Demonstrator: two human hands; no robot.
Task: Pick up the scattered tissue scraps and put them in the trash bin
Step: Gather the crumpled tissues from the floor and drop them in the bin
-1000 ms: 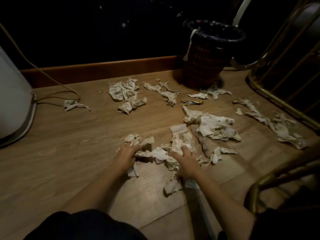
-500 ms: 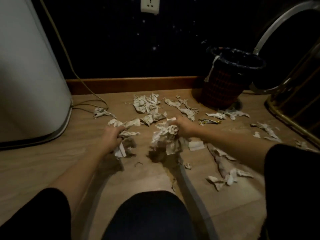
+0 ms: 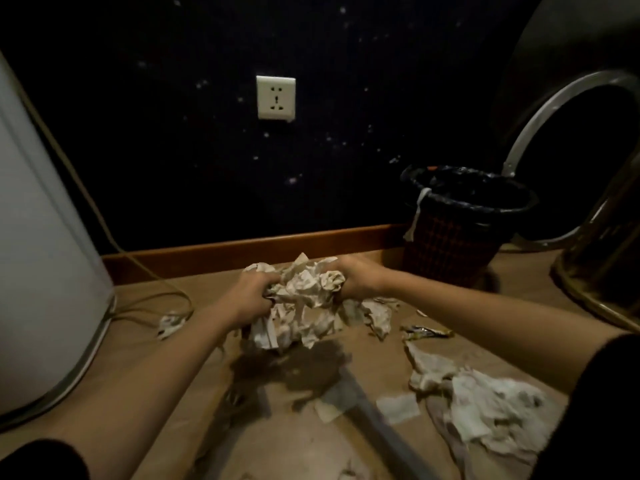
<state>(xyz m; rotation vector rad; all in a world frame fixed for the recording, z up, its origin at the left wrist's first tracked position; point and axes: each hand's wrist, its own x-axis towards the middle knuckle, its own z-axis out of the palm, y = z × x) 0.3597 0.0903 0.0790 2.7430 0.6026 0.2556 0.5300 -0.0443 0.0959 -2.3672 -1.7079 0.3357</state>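
A big crumpled bundle of tissue scraps (image 3: 304,299) hangs above the wooden floor, pressed between both hands. My left hand (image 3: 247,297) grips its left side and my right hand (image 3: 360,280) grips its right side. The trash bin (image 3: 457,233), a dark woven basket lined with a black bag, stands to the right by the wall, a short way beyond my right hand. More tissue scraps (image 3: 485,407) lie on the floor at the lower right, a few scraps (image 3: 377,315) lie under the bundle, and one small scrap (image 3: 169,323) lies at the left.
A tall white appliance (image 3: 45,258) fills the left side, its cable (image 3: 152,289) looping over the floor. A wall socket (image 3: 276,98) sits on the dark wall. A metal-framed chair (image 3: 602,258) stands at the right. A shiny wrapper (image 3: 427,331) lies on the floor.
Both hands have come together and lifted the gathered scraps off the floor as one bundle, moving it up and toward the bin. The view has tilted upward.
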